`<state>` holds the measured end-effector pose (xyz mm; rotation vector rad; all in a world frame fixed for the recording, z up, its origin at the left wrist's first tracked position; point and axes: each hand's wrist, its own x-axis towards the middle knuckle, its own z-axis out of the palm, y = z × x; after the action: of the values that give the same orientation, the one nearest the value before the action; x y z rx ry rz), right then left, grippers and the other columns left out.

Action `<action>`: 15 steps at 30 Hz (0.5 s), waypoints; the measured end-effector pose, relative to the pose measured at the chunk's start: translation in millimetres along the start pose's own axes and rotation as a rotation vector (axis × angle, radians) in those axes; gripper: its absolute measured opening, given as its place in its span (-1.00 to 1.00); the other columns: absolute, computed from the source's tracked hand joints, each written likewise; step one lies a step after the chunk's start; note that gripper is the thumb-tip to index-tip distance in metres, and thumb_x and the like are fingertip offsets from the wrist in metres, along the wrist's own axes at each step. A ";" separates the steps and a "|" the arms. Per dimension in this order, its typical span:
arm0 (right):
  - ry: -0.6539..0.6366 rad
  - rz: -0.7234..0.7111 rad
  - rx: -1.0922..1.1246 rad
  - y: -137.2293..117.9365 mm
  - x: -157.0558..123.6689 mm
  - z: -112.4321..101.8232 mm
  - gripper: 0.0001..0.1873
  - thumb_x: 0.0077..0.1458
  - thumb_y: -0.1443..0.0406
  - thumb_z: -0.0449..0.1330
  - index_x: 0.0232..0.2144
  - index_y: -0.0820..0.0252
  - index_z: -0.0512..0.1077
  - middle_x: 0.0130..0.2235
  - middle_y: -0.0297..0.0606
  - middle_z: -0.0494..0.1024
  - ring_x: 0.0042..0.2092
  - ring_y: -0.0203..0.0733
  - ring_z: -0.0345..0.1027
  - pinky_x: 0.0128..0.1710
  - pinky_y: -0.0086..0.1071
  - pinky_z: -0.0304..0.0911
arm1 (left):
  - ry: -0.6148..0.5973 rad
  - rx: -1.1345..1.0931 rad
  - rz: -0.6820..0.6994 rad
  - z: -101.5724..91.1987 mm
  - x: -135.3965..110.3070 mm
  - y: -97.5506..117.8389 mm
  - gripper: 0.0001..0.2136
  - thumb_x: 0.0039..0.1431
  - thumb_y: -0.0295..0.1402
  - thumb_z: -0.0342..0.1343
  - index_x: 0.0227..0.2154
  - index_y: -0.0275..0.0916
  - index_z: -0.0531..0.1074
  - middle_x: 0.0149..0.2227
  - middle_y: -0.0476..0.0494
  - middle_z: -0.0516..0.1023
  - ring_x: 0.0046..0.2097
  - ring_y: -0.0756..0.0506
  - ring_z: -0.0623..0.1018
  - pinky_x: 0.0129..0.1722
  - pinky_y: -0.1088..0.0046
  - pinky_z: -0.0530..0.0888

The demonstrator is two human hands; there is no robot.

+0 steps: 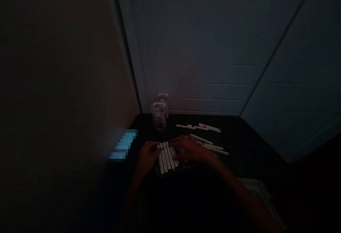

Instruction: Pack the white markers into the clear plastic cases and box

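A clear case (165,174) lies on the dark table, with a row of white markers (165,160) side by side in it. My left hand (147,156) grips the case's left edge, its index finger at the far corner and its thumb reaching onto the nearest marker. From the right, my right hand (190,150) reaches over the row, with fingers and thumb apart and touching the markers. Part of the row is hidden under that hand. Just beyond it, several loose white markers (213,147) lie on the table. The light is very dim.
Two upright clear plastic cases (160,117) stand at the back left near the wall. More loose markers (199,127) lie toward the back of the table (247,147). At the left is a pixelated bright patch (124,146). A pale container (257,187) sits at the lower right.
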<state>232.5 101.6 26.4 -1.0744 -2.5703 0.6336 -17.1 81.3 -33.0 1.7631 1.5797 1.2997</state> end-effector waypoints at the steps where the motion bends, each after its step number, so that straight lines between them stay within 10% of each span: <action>1: 0.063 0.004 0.013 5.3 0.9 -1.2 -0.46 0.22 0.12 0.36 0.22 0.04 0.47 0.29 -0.07 0.46 0.34 0.14 0.25 0.35 0.16 0.02 | 0.003 0.001 -0.001 0.4 -0.1 -0.6 -0.73 0.11 -0.19 0.22 -0.19 -0.18 0.65 -0.14 -0.15 0.64 -0.45 -0.02 0.42 -0.40 0.40 0.40; 7: 0.370 0.235 -0.122 54.5 5.3 -25.2 -0.68 0.36 0.32 0.16 0.10 0.23 0.55 0.10 -0.03 0.59 0.16 -0.02 0.45 0.21 -0.19 0.26 | 0.006 -0.008 -0.012 -0.4 -1.8 0.9 -0.72 0.12 -0.17 0.21 -0.18 -0.18 0.65 -0.14 -0.15 0.63 -0.45 -0.02 0.42 -0.39 0.39 0.39; 15: 0.320 0.369 -0.239 102.0 4.1 -39.3 -0.70 0.34 0.34 0.16 0.03 0.24 0.60 0.03 -0.03 0.63 0.02 -0.06 0.52 0.06 -0.33 0.30 | 0.002 -0.023 -0.023 -0.2 -1.3 1.0 -0.72 0.12 -0.18 0.21 -0.19 -0.18 0.65 -0.13 -0.16 0.64 -0.45 -0.03 0.42 -0.40 0.39 0.39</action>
<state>307.4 179.7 10.0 -1.6050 -2.2262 0.2053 -16.6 79.8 -32.5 1.7257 1.5750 1.3037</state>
